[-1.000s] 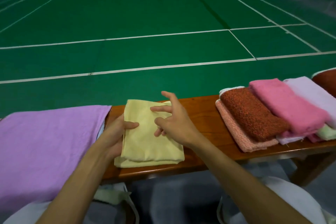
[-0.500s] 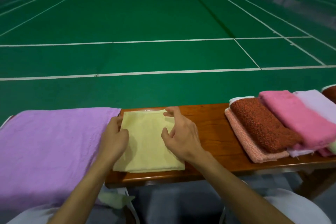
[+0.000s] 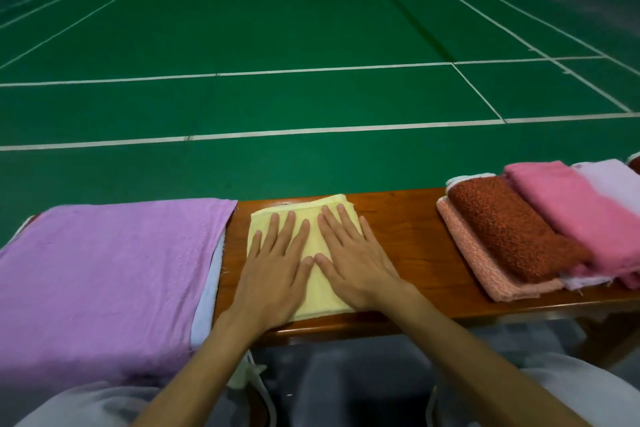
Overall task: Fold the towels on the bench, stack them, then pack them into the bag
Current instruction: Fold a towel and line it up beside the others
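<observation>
While both palms lie flat on a folded yellow towel (image 3: pixel 320 298) at the middle of the wooden bench (image 3: pixel 405 236), the folding step looks all but finished for this piece; the left hand (image 3: pixel 273 267) and right hand (image 3: pixel 353 260) rest side by side, thumbs nearly touching, fingers straight and slightly spread, gripping nothing, apparently pressing the creases down; to the left a purple towel (image 3: pixel 114 270) lies spread open over the bench end, seemingly awaiting its fold; to the right, well apart, a rust-red towel (image 3: pixel 509 229), a pink towel (image 3: pixel 568 204) and a lilac towel (image 3: pixel 613 180) lie overlapping on a salmon towel (image 3: pixel 485 274), already folded; the next move probably calls for lifting the yellow square without letting its layers slip, then setting it squarely on that pile; no bag can be picked out with certainty.
</observation>
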Tool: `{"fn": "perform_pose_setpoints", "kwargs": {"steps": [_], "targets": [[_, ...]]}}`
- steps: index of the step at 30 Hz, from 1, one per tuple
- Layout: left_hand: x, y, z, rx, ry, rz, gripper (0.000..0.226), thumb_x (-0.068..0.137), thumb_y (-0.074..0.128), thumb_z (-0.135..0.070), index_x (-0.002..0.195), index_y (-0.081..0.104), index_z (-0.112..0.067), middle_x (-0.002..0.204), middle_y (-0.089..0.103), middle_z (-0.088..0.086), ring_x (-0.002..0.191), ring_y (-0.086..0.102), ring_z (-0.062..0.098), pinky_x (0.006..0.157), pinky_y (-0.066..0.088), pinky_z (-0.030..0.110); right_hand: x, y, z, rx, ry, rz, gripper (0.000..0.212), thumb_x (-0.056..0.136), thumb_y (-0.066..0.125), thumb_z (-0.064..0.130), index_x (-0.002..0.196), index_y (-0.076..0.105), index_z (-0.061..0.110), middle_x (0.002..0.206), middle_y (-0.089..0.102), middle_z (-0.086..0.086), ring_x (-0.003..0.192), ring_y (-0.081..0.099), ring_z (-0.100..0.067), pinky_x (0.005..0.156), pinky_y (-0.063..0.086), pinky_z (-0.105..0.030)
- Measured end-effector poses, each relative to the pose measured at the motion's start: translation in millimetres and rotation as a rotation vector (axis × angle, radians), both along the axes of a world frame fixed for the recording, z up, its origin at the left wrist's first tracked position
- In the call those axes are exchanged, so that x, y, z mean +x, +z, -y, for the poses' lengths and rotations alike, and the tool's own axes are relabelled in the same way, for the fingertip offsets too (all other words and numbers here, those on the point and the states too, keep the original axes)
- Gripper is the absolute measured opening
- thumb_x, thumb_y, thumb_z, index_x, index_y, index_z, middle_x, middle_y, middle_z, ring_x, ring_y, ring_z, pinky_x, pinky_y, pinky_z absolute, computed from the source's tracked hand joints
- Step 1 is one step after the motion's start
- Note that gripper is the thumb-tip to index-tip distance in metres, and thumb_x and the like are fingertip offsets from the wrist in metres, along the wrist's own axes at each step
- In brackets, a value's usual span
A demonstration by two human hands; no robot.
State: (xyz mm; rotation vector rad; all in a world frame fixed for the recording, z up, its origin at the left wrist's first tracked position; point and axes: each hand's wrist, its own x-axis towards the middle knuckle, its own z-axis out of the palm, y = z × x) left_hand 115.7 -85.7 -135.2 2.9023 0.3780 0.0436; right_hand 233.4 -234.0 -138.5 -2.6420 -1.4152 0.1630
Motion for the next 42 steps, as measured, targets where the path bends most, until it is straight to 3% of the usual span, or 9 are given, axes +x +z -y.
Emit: {"fn": "perform_pose_setpoints", "kwargs": {"steps": [13, 18, 22, 26, 29, 32, 37, 40, 42], "targets": [[2, -3, -5, -0.135, -0.055, 0.022, 0.085, 0.095, 0.000, -0.072, 0.163, -0.013, -0.024, 0.168, -0.023, -0.011, 0.152, -0.028, 0.005, 0.128, -0.010, 0.039, 28, 2, 38, 0.004, -0.139, -0.071, 0.066, 0.109, 0.015, 0.047, 0.162, -0.012, 0.020, 0.168, -0.021, 0.005, 0.155, -0.022, -0.019, 0.128, 0.001, -0.050], [-26, 5, -4, -0.169, -0.192, 0.101, 0.070, 0.105, 0.010, -0.064, 0.164, -0.005, -0.030, 0.169, -0.017, -0.017, 0.155, -0.022, 0.004, 0.129, -0.005, 0.042, 14, 19, 54, 0.174, 0.097, -0.061, 0.072, 0.106, 0.015, 0.058, 0.164, -0.007, 0.021, 0.170, -0.015, 0.008, 0.155, -0.020, -0.009, 0.129, 0.001, -0.042], [-55, -2, -8, -0.124, -0.275, 0.108, 0.089, 0.099, 0.032, -0.076, 0.165, -0.003, -0.028, 0.172, -0.012, -0.014, 0.158, -0.014, 0.012, 0.130, 0.001, 0.046, -13, 16, 77, 0.087, 0.248, -0.105, 0.100, 0.095, 0.033, 0.081, 0.163, -0.007, 0.020, 0.171, -0.014, 0.008, 0.156, -0.018, -0.009, 0.129, 0.003, -0.043], [-71, -10, -15, -0.097, -0.311, 0.132, 0.105, 0.088, 0.056, -0.078, 0.166, 0.007, -0.027, 0.173, 0.000, -0.013, 0.159, -0.002, 0.013, 0.130, 0.011, 0.043, -18, -2, 95, 0.145, 0.276, 0.003, 0.114, 0.082, 0.072, 0.061, 0.165, 0.008, 0.016, 0.172, 0.003, 0.001, 0.159, -0.001, -0.018, 0.127, 0.015, -0.047], [-73, -11, -19, -0.106, -0.326, 0.225, 0.083, 0.086, 0.066, -0.066, 0.156, 0.042, -0.030, 0.164, 0.034, -0.016, 0.154, 0.027, 0.012, 0.117, 0.037, 0.046, -13, 1, 102, 0.196, 0.289, -0.006, 0.092, 0.075, 0.084, 0.046, 0.154, 0.043, 0.023, 0.164, 0.034, 0.004, 0.155, 0.023, -0.017, 0.121, 0.031, -0.045], [-73, 1, -18, -0.240, -0.283, 0.364, 0.047, 0.082, 0.075, -0.047, 0.127, 0.072, -0.035, 0.137, 0.059, -0.031, 0.127, 0.055, 0.008, 0.091, 0.052, 0.044, -6, 21, 106, 0.303, 0.246, -0.150, 0.048, 0.074, 0.081, 0.035, 0.122, 0.074, 0.031, 0.137, 0.064, 0.014, 0.139, 0.050, -0.006, 0.107, 0.051, -0.040], [-62, 21, -19, -0.767, -0.084, 0.341, 0.018, 0.096, 0.065, -0.040, 0.107, 0.075, -0.031, 0.098, 0.073, -0.013, 0.095, 0.067, 0.013, 0.080, 0.055, 0.034, 8, 49, 91, 0.467, 0.032, -0.545, 0.011, 0.091, 0.068, 0.032, 0.094, 0.074, 0.023, 0.090, 0.074, 0.007, 0.084, 0.067, -0.009, 0.075, 0.055, -0.043], [-43, 27, -20, -0.912, 0.114, 0.344, 0.024, 0.098, 0.062, -0.047, 0.116, 0.069, -0.033, 0.104, 0.075, -0.015, 0.102, 0.069, 0.009, 0.076, 0.057, 0.021, 16, 49, 71, 0.649, -0.095, -0.731, 0.008, 0.098, 0.069, 0.018, 0.103, 0.075, 0.019, 0.097, 0.077, 0.007, 0.090, 0.072, -0.009, 0.075, 0.059, -0.031], [-27, 28, -21, -0.941, 0.227, 0.344, 0.033, 0.095, 0.061, -0.046, 0.120, 0.067, -0.027, 0.108, 0.073, -0.014, 0.103, 0.068, 0.008, 0.073, 0.056, 0.016, 23, 44, 56, 0.701, -0.240, -0.723, 0.015, 0.097, 0.070, 0.024, 0.107, 0.076, 0.015, 0.098, 0.079, 0.004, 0.091, 0.075, -0.012, 0.075, 0.062, -0.038]]}}
